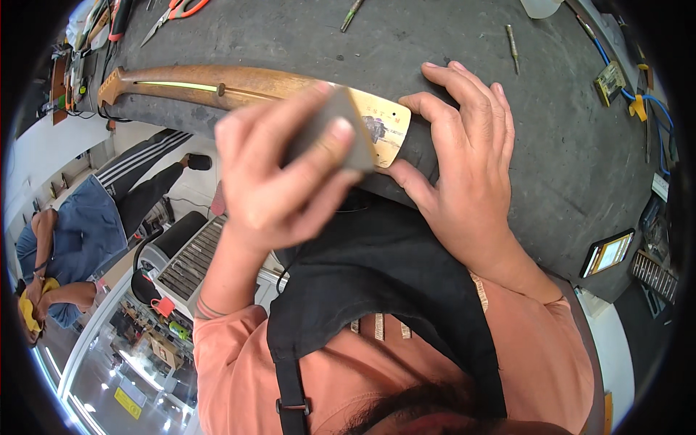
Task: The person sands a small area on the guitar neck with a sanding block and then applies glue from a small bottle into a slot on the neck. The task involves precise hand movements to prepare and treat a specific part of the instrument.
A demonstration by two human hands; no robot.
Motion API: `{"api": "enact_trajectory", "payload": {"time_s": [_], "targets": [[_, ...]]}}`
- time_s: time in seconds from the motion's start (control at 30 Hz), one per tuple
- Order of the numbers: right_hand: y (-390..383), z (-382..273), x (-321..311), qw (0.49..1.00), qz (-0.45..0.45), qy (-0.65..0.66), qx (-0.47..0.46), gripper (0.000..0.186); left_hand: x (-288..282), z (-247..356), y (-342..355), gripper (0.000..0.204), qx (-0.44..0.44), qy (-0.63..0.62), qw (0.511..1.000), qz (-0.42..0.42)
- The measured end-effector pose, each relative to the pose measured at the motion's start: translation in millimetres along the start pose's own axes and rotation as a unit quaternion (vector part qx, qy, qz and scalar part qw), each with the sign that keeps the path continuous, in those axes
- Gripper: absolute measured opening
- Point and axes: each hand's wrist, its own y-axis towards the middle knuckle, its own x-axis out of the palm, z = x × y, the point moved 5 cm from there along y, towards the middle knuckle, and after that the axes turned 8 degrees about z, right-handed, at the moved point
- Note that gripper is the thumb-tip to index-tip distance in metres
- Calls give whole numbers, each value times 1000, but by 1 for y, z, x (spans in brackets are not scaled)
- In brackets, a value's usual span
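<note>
The neck (pixel 254 76) is laid along the near edge of the worktop (pixel 290 36), its headstock (pixel 110 85) directed toward the left end. Above it, scissors (pixel 170 20) are placed by the far left corner. A yellow-green strip (pixel 177 85) is seated in the neck's groove. A grey block (pixel 353 110) is gripped in the closed fingers of the left hand (pixel 275 163), over the neck's right part; blur is seen there. The cream plate (pixel 395 130) at the right end is held between thumb and forefinger of the right hand (pixel 471 159), the remaining fingers extended. A phone (pixel 609 254) is positioned near the right edge.
</note>
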Motion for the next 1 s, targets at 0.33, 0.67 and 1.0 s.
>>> {"api": "enact_trajectory", "payload": {"time_s": [0.33, 0.67, 1.0], "targets": [[2, -2, -1, 1000, 5, -9, -10, 71, 1, 25, -10, 47, 15, -75, 995, -62], [-1, -2, -2, 1000, 17, -6, -23, 69, -28, -40, 16, 41, -50, -84, 993, 66], [43, 42, -72, 962, 242, 118, 45, 31, -57, -149, 175, 47, 27, 46, 989, 139]]}}
